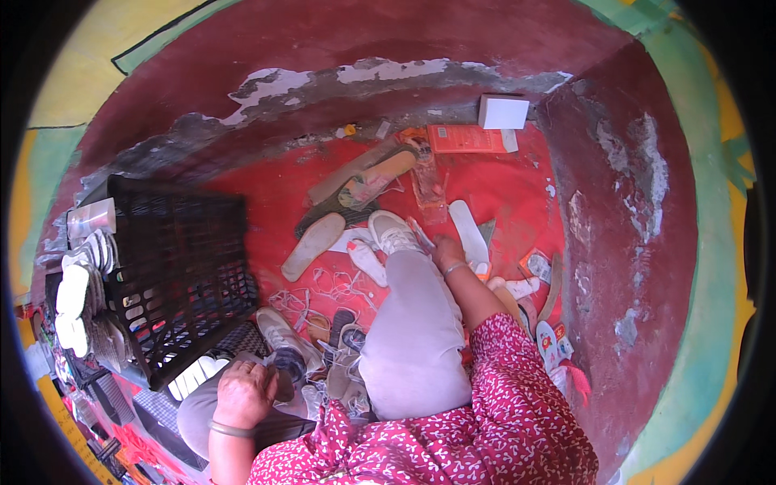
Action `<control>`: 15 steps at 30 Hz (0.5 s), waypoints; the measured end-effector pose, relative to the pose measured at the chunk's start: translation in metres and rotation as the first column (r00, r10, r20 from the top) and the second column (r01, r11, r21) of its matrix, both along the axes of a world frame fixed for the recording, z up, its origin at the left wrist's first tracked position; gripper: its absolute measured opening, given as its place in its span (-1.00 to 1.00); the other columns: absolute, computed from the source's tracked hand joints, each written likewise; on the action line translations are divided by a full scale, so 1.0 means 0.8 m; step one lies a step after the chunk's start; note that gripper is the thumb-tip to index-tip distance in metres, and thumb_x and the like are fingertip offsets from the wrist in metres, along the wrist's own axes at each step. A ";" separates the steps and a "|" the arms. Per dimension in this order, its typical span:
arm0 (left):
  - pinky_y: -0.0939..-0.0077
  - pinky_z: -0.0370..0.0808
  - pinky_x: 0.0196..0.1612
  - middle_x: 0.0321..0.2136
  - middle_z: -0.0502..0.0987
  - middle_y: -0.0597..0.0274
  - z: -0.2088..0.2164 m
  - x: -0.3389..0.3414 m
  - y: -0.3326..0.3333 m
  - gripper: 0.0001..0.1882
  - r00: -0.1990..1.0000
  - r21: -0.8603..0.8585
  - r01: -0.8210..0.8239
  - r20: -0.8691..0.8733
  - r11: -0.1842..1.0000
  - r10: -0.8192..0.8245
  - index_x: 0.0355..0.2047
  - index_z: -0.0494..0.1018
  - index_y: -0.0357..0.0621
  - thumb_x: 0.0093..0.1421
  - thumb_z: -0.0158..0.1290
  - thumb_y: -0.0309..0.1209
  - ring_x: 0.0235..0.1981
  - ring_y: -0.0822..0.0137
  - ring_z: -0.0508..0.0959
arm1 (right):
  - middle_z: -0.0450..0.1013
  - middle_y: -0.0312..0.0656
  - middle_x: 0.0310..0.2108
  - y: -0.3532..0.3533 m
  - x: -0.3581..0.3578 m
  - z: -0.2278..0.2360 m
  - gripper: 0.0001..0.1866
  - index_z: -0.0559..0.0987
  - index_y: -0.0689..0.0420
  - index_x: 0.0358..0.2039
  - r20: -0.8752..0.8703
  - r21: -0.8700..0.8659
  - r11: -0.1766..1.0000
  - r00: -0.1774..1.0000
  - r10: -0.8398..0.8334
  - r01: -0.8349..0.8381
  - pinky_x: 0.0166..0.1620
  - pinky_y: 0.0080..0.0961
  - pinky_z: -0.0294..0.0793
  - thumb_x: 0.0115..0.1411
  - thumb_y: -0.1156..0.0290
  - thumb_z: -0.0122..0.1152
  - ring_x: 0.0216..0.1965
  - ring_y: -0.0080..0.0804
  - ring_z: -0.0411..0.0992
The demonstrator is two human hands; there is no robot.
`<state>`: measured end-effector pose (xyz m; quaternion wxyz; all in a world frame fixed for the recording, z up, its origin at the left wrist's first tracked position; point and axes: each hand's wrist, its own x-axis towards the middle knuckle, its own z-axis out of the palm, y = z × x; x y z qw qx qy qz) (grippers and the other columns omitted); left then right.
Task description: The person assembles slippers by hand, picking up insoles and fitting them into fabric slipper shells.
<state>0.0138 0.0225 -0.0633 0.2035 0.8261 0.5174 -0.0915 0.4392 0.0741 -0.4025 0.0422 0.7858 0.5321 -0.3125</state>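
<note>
My left hand point(245, 391) lies over my bent left knee, its fingers draped forward, and it holds nothing that I can see. My right hand point(447, 253) reaches down beside my right foot, fingers bent together around a small thin item that I cannot make out. Close to it are the light shoe point(395, 233) on my foot and a long white insole point(468, 230). Left of the foot lie a beige insole point(314, 246) and a white insole with a red patch point(368, 263). A decorated insole point(548, 345) lies beyond my right forearm.
At the left a black plastic crate point(186, 275) stands tilted, with stacked white insoles point(73, 301) beside it. White laces point(323, 291) tangle on the red ground sheet point(505, 194). Near the peeling wall point(339, 97) lie an orange-red flat box point(469, 139) and a white box point(503, 111).
</note>
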 end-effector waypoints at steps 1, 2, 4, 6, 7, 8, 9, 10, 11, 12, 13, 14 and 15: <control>0.23 0.44 -0.36 -0.50 0.47 0.03 -0.001 -0.001 -0.004 -0.81 1.000 0.004 -0.015 -0.007 1.000 0.015 -0.51 0.42 -0.21 -0.03 0.13 -0.35 -0.42 0.04 0.49 | 0.47 0.04 -0.21 -0.011 -0.003 0.023 -0.75 0.60 0.10 -0.30 -0.029 -0.053 0.995 0.996 -0.081 0.079 -0.02 -0.31 0.39 -0.01 0.37 0.12 -0.07 -0.05 0.40; 0.24 0.44 -0.35 -0.51 0.47 0.03 -0.002 0.000 -0.006 -0.81 1.000 0.006 -0.025 -0.012 1.000 0.025 -0.54 0.42 -0.21 -0.01 0.12 -0.34 -0.43 0.04 0.49 | 0.47 0.05 -0.22 -0.020 -0.003 0.035 -0.76 0.60 0.11 -0.31 -0.053 -0.108 0.982 0.985 -0.162 0.156 -0.02 -0.32 0.39 -0.02 0.38 0.12 -0.09 -0.04 0.41; 0.26 0.45 -0.34 -0.54 0.47 0.04 -0.001 0.003 -0.007 -0.80 0.999 0.010 -0.031 -0.024 0.999 0.031 -0.59 0.41 -0.19 0.01 0.11 -0.32 -0.43 0.06 0.49 | 0.48 0.05 -0.23 -0.048 0.038 0.011 -0.73 0.58 0.12 -0.26 -0.105 -0.145 0.989 0.994 0.025 -0.040 0.00 -0.32 0.38 -0.02 0.40 0.11 -0.10 -0.04 0.42; 0.26 0.45 -0.33 -0.53 0.47 0.03 -0.004 0.000 -0.007 -0.79 0.998 -0.013 -0.034 -0.053 0.999 0.033 -0.58 0.42 -0.19 0.01 0.10 -0.31 -0.42 0.06 0.49 | 0.48 0.04 -0.22 -0.067 0.077 -0.023 -0.69 0.56 0.12 -0.20 -0.167 -0.057 0.997 0.984 -0.058 0.049 0.02 -0.32 0.36 -0.02 0.41 0.11 -0.11 -0.07 0.44; 0.25 0.45 -0.33 -0.53 0.47 0.03 -0.006 -0.002 -0.007 -0.79 0.997 -0.024 -0.035 -0.068 0.999 0.033 -0.57 0.42 -0.19 0.02 0.10 -0.31 -0.42 0.06 0.49 | 0.48 0.04 -0.21 -0.071 0.089 -0.034 -0.66 0.54 0.11 -0.17 -0.213 0.036 0.970 0.950 -0.229 0.242 0.03 -0.33 0.36 -0.02 0.41 0.12 -0.11 -0.09 0.44; 0.25 0.45 -0.33 -0.53 0.47 0.03 -0.007 -0.001 -0.005 -0.79 0.997 -0.023 -0.029 -0.071 0.999 0.027 -0.57 0.42 -0.19 0.02 0.10 -0.30 -0.42 0.06 0.49 | 0.49 0.03 -0.19 -0.074 0.101 -0.045 -0.63 0.53 0.11 -0.13 -0.273 0.118 0.897 0.882 -0.384 0.426 0.04 -0.34 0.35 -0.02 0.41 0.12 -0.10 -0.11 0.44; 0.25 0.45 -0.34 -0.53 0.47 0.03 -0.008 -0.001 -0.005 -0.79 0.997 -0.018 -0.025 -0.077 1.000 0.023 -0.58 0.42 -0.19 0.02 0.10 -0.30 -0.41 0.06 0.49 | 0.48 0.02 -0.17 -0.067 0.110 -0.048 -0.62 0.52 0.10 -0.11 -0.256 0.134 0.866 0.861 -0.440 0.482 0.05 -0.34 0.35 -0.01 0.39 0.13 -0.09 -0.12 0.44; 0.25 0.45 -0.34 -0.53 0.47 0.02 -0.008 -0.001 -0.006 -0.79 0.996 -0.016 -0.027 -0.083 0.999 0.026 -0.58 0.42 -0.19 0.02 0.10 -0.30 -0.41 0.06 0.49 | 0.47 0.01 -0.15 -0.051 0.118 -0.045 -0.60 0.50 0.10 -0.09 -0.239 0.151 0.834 0.838 -0.490 0.531 0.06 -0.34 0.34 0.00 0.37 0.13 -0.07 -0.14 0.43; 0.25 0.45 -0.34 -0.54 0.47 0.02 -0.009 -0.001 -0.007 -0.78 0.996 -0.018 -0.032 -0.083 0.999 0.030 -0.58 0.42 -0.19 0.02 0.10 -0.29 -0.41 0.06 0.49 | 0.47 0.00 -0.13 -0.039 0.122 -0.042 -0.58 0.49 0.09 -0.06 -0.223 0.168 0.800 0.813 -0.538 0.576 0.06 -0.34 0.34 0.00 0.35 0.14 -0.05 -0.15 0.43; 0.25 0.45 -0.33 -0.54 0.47 0.03 -0.010 0.000 -0.006 -0.78 0.996 -0.018 -0.033 -0.083 0.999 0.032 -0.58 0.42 -0.19 0.02 0.10 -0.29 -0.41 0.06 0.49 | 0.46 -0.01 -0.11 -0.032 0.115 -0.037 -0.58 0.49 0.09 -0.06 -0.072 0.160 0.834 0.849 -0.524 0.528 0.06 -0.33 0.35 0.00 0.35 0.15 -0.05 -0.14 0.43; 0.25 0.45 -0.33 -0.55 0.46 0.03 -0.011 0.000 -0.007 -0.78 0.996 -0.018 -0.042 -0.085 0.999 0.040 -0.58 0.42 -0.19 0.02 0.10 -0.29 -0.42 0.06 0.49 | 0.46 -0.01 -0.10 -0.018 0.097 -0.026 -0.58 0.49 0.08 -0.06 0.079 0.143 0.868 0.869 -0.489 0.475 0.05 -0.31 0.35 0.00 0.35 0.15 -0.05 -0.13 0.43; 0.25 0.45 -0.34 -0.55 0.46 0.04 -0.012 0.000 -0.008 -0.78 0.996 -0.012 -0.037 -0.087 0.999 0.036 -0.58 0.42 -0.19 0.02 0.10 -0.28 -0.42 0.06 0.49 | 0.45 -0.01 -0.09 -0.007 0.086 -0.018 -0.58 0.49 0.07 -0.06 0.227 0.119 0.899 0.870 -0.439 0.422 0.04 -0.30 0.36 0.00 0.35 0.16 -0.05 -0.12 0.43; 0.25 0.44 -0.34 -0.55 0.46 0.05 -0.012 0.000 -0.007 -0.78 0.996 -0.006 -0.031 -0.087 1.000 0.030 -0.59 0.43 -0.18 0.02 0.10 -0.28 -0.42 0.07 0.48 | 0.45 0.00 -0.10 -0.001 0.086 -0.018 -0.60 0.50 0.07 -0.08 0.220 0.049 0.915 0.889 -0.401 0.400 0.03 -0.29 0.36 0.00 0.35 0.16 -0.06 -0.10 0.43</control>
